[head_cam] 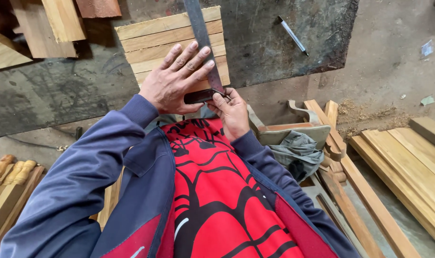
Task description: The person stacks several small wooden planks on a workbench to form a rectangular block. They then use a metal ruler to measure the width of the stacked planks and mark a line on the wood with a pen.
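Head view, looking down a person's chest onto a dark, scuffed workbench [275, 43]. A set of pale wooden slats [150, 40] lies side by side on the bench, edges flush, forming one flat panel. Across the panel's right end lies a metal try square [204, 43]: its long blade runs away from the person over the slats, and its dark stock sits hooked against the panel's near edge, which appears to keep the blade square to that edge.

The left hand [176, 79] is spread open, palm down, fingers fanned across the near slats and touching the blade's left side; this reads as pressure holding both slats and blade from shifting. The right hand [231, 112] is closed around the stock at the near edge of the panel, thumb on top, seemingly drawing it tight against the wood.

A pen [292, 36] lies loose on the bench, right of the panel and well apart from it. More timber [408, 167] is stacked on the floor, right of the panel and nearer the person.
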